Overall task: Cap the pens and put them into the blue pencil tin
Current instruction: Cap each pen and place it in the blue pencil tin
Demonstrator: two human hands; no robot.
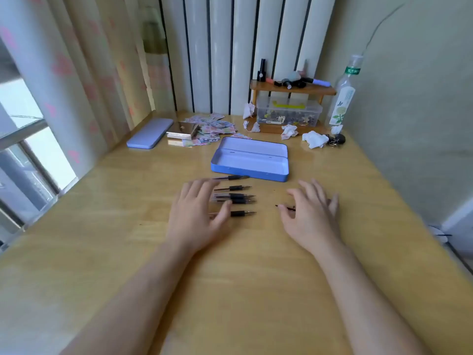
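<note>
Your open left hand (198, 213) covers the butts of the uncapped pens (236, 198), which lie parallel to the tabletop's (128, 226) near edge, tips toward your open right hand (311, 211)

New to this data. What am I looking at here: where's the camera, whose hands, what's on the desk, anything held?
No robot here: one wide-angle camera worn on a person's head, looking down at their bare arms. The left hand rests over the barrels of a row of uncapped pens, tips pointing right. The right hand hovers with spread fingers over a small dark piece, probably a cap; too blurred to be sure. Neither hand clearly grips anything. Behind the pens, the blue pencil tin lies open and empty on the wooden desk. Further back: a closed lilac case, stickers, crumpled tissues, a bottle.
</note>
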